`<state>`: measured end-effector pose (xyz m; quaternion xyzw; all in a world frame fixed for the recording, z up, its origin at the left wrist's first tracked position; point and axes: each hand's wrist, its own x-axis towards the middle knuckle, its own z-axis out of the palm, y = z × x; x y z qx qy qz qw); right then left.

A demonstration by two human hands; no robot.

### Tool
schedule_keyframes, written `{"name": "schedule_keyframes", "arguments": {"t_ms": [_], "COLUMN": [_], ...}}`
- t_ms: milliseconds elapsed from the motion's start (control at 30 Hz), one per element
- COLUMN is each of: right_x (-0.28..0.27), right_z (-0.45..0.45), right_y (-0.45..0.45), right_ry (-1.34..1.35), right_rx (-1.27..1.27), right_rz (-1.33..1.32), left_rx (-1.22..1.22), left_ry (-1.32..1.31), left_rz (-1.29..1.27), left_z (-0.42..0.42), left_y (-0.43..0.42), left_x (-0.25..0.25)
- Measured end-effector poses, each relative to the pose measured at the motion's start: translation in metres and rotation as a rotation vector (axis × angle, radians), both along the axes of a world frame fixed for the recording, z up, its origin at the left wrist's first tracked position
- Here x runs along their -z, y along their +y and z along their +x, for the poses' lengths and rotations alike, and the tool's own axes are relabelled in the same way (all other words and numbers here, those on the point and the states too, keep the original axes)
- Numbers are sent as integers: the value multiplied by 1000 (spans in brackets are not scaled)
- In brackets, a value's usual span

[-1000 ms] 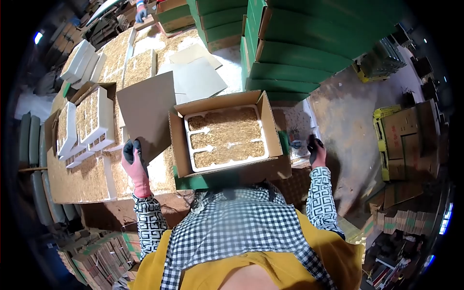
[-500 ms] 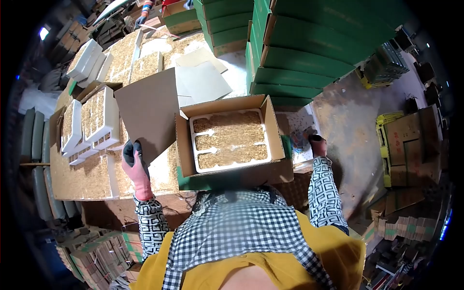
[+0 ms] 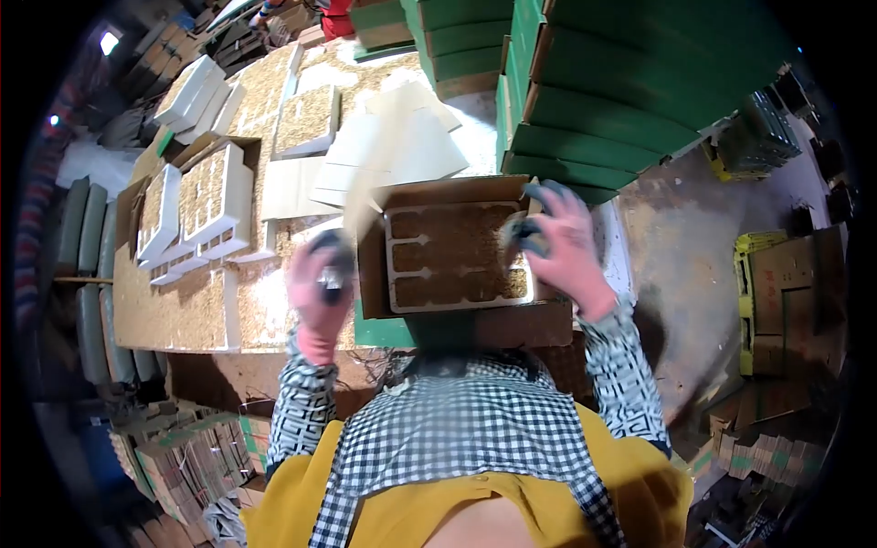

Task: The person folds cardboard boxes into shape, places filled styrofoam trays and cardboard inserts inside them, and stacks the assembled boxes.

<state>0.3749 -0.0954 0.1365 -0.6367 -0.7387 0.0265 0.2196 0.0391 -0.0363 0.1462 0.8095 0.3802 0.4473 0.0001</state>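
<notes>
Head view: right hand (image 3: pixel 562 247), fingers apart, hovers over the white divided tray (image 3: pixel 457 306) inside the open cardboard box (image 3: pixel 457 190); left hand (image 3: pixel 320 288) blurs alongside, grip unreadable. Box work seems underway; next calls for clearing the walls.

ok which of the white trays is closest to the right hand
The white tray inside the open cardboard box. The right hand is at its right end, while the other white trays sit farther off to the left.
</notes>
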Motion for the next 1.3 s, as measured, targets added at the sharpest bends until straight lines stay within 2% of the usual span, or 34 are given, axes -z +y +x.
{"name": "schedule_keyframes", "arguments": {"t_ms": [67, 100, 133, 200, 233, 300, 333, 400, 433, 533, 600, 633, 667, 700, 733, 767, 800, 867, 933, 1000, 1033, 1067, 1100, 1133, 1200, 1233, 1267, 1300], "right_x": [47, 33, -2, -28, -36, -34, -18, 34, 58, 16, -21, -46, -28, -7, -32, -38, -41, 44, 99, 80, 112, 186, 193, 141, 153, 158, 126, 123], "right_z": [2, 5, 6, 4, -1, -26, -38, -64, -64, -56, -26, -12, 13, 48, 53, 45, 31, -12, -36, -19, 3, 25, 28, -5, -19, -26, -34, -21], "right_y": [19, 30, 26, 10, 10, 11, 18, 19, 13, 22, 2, -8, -16, -15, -11, -5, -1, 27, 31, 31, 24, 20, 24, -7, -18, -23, -32, -43], "right_ry": [-210, -194, 300, 537, 450, 156, -40, -518, -544, -302, 193, 453, 636, 749, 1062, 964, 857, 465, 131, 1043, 668, 320, 893, 748, 1281, 1529, 1442, 1424], "right_rx": [-101, -33, 13, 207, 175, -64, -186, -281, -294, -328, -315, -176, 124, 181, 175, 176, 176, -213, -377, -5, 254, 621, 157, 168, 189, 253, 354, 419], "right_rz": [99, 63, 58, 301, 323, 93, -45, -339, -149, -636, -291, -231, -174, -78, -247, -352, -457, -464, -287, -112, 201, 79, -51, -119, -350, -444, -401, -364], "left_rx": [227, 319, 393, 491, 487, 646, 729, 741, 746, 842, 840, 806, 771, 661, 546, 442, 525, 683, 761, 740, 438, 153, -164, -177, 107, 161, 204, 248], "left_ry": [307, 455, 590, 598, 718, 749, 725, 752, 769, 677, 589, 505, 423, 208, -8, 28, 90, 190, 514, 164, 15, -143, -106, -78, -509, -459, -399, -377], "left_rz": [28, -54, -145, -175, -238, -382, -423, -584, -666, -696, -765, -762, -759, -938, -1110, -1192, -1146, -1041, -693, -779, -816, -840, -865, -908, -1400, -1471, -1551, -1461], "left_z": [38, 48, 56, 68, 71, 75, 74, 67, 61, 55, 50, 40, 25, 2, -23, -40, -31, 17, 48, 40, 32, 23, 24, 15, 10, 5, 4, 15], "left_y": [-5, -7, -10, -8, -2, 7, 10, 20, 23, 29, 29, 28, 28, 29, 32, 41, 41, 31, 19, 19, 15, 8, -5, 0, 1, 10, 11, 11], "left_x": [-10, -2, 13, 26, 25, 30, 40, 75, 87, 92, 51, 20, -6, -26, -37, -36, -23, 22, 81, 102, 92, 84, 96, 181, 115, 113, 101, 87]}}
